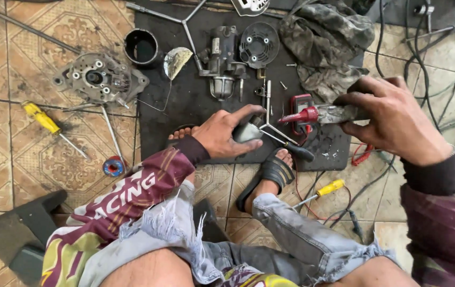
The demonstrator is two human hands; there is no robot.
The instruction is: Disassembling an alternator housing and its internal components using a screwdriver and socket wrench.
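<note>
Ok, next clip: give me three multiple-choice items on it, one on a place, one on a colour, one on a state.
1. Where does the round black cup lie?
A. On the mat's far left corner
B. Between the feet
C. On the rag

2. What colour are the screwdriver handles on the tiles?
A. Green
B. Yellow
C. White

3. What is the right hand doing?
A. Resting open on the knee
B. Holding a red-tipped tool over the mat
C. Gripping a screwdriver

Key: 1 A, the cup sits at the far left corner of the mat, away from the rag. 2 B, the left screwdriver and the one by the foot both have yellow handles. 3 B, the right hand is closed on the red-tipped tool; the left hand rests on a grey metal part.
</note>
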